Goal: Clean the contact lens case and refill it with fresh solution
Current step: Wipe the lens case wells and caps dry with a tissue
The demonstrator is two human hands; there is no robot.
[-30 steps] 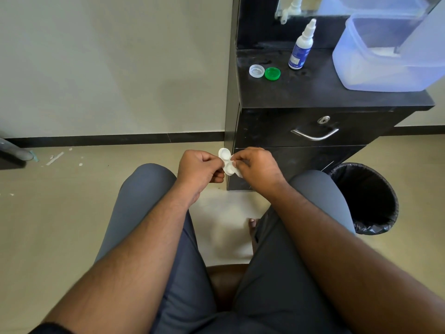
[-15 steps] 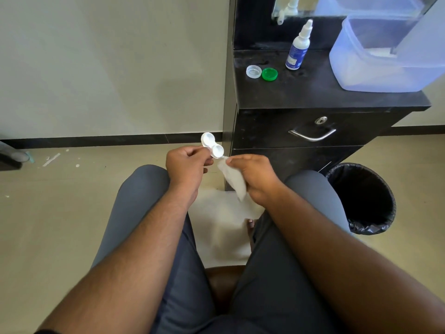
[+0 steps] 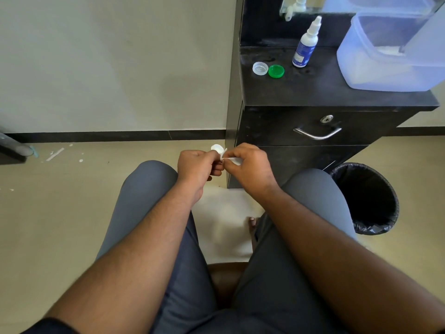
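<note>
I sit with both hands raised above my knees. My left hand (image 3: 199,165) pinches the white contact lens case (image 3: 218,149), of which only one round well shows above the fingers. My right hand (image 3: 248,165) pinches a small white tissue (image 3: 232,160) right against the case. On the black cabinet top (image 3: 325,92) lie the case's two loose caps, one clear (image 3: 260,68) and one green (image 3: 276,71). A white solution bottle (image 3: 305,44) with a blue label stands upright behind them.
A translucent plastic tub (image 3: 390,51) fills the cabinet's right side. Below the top is a drawer with a metal handle (image 3: 317,134). A black-lined waste bin (image 3: 366,198) stands on the floor right of my right knee. A white cloth (image 3: 224,225) lies between my feet.
My hands parted half a second ago, with the case lifted left and the tissue hanging free. They have come back together, and the tissue is bunched against the case again.
</note>
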